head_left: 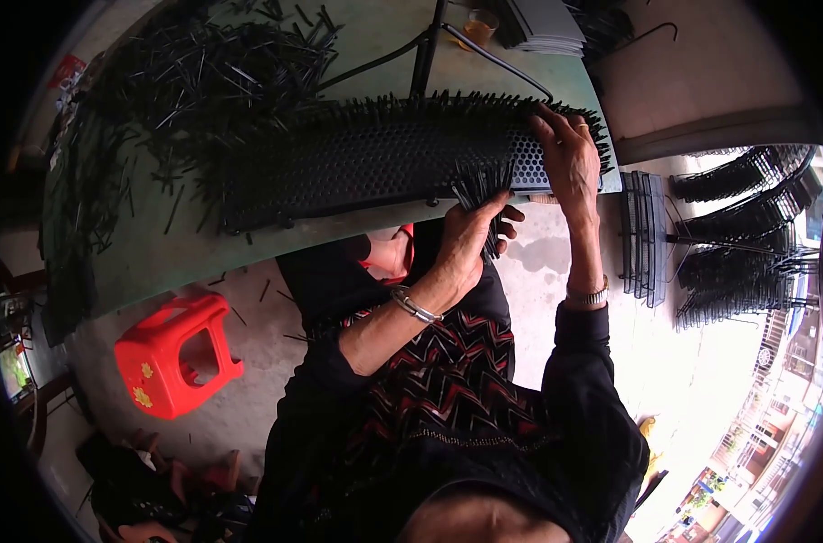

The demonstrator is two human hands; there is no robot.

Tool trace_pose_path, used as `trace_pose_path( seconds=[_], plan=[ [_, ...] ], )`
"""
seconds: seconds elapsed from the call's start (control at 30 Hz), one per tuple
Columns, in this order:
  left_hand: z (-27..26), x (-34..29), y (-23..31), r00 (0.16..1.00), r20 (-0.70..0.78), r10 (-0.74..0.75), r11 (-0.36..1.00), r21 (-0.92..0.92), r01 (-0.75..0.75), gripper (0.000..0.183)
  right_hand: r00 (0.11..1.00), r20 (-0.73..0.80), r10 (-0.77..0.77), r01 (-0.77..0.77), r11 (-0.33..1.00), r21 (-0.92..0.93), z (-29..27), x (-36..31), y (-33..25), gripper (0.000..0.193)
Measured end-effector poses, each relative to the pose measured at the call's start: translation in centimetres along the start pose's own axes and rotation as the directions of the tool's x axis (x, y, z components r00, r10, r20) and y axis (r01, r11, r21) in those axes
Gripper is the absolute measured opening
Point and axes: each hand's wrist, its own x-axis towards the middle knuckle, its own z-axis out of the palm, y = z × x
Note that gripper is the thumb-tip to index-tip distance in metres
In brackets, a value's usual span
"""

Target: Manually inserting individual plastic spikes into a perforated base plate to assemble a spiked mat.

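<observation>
A long black perforated panel lies along the near edge of a green table. Many thin black sticks stand up in a dense band along its far side and right end. My left hand is closed round a bundle of loose black sticks, held upright just in front of the panel's near edge. At the panel's right end, my right hand has its fingers bent down among the standing sticks. Its fingertips are pressed together there, and what they hold is too small to make out. Bare holes show between my hands.
A large heap of loose black sticks covers the far left of the green table. Behind the panel are a black metal stand, a cup and stacked grey sheets. A red stool stands left; stick-filled panels stand right.
</observation>
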Motion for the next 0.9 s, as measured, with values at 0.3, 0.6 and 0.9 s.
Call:
trace_pose_path(
  seconds=[0.3, 0.6, 0.9],
  plan=[
    [1.2, -0.9, 0.3, 1.000, 0.017, 0.001, 0.997, 0.079, -0.003, 0.026, 0.865, 0.501, 0.029, -0.282, 0.854, 0.437, -2.2, -2.9, 1.6, 0.013],
    [0.7, 0.4, -0.5, 0.994, 0.014, -0.110, 0.994, -0.021, 0.110, 0.027, 0.969, -0.233, 0.078, -0.027, 0.976, 0.216, -2.9, -1.8, 1.3, 0.011],
    [0.3, 0.9, -1.3, 0.990, 0.034, -0.136, 0.991, 0.005, 0.136, 0.022, 0.938, -0.341, -0.064, 0.086, 0.995, 0.051, -1.2, -0.6, 1.5, 0.009]
  ],
)
